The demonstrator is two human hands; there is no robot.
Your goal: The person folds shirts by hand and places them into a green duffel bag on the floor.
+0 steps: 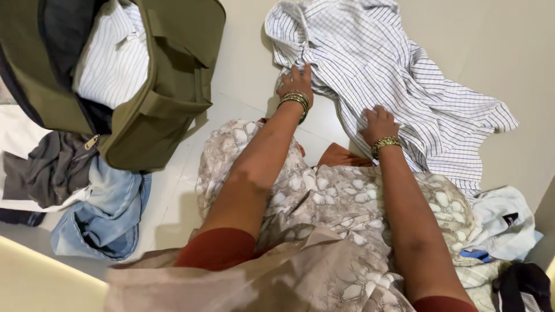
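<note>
Both hands lie on the striped shirt (393, 86), which is spread rumpled on the pale floor (248, 63) ahead of the person's knees. Left hand (296, 81) rests palm down, fingers spread flat, at the shirt's left edge below the collar; it presses rather than grips. Right hand (378, 122) sits lower, at the near edge, fingers curled down onto the cloth; whether it pinches a fold I cannot tell. Each wrist wears gold bangles (296, 99).

By the look of it, the step in hand is smoothing the shirt flat. A next move would call for the creased right side and the sleeve to be drawn out straight first.

An olive bag (167, 86) stands open at the upper left, well apart from the shirt, with 1 folded striped garment (113, 58) showing inside. Below it lie a grey garment (49, 167) and jeans (101, 219). At the lower right, a pale blue garment (497, 222) bears a small black tag; a dark garment (523, 286) sits just beside it.
</note>
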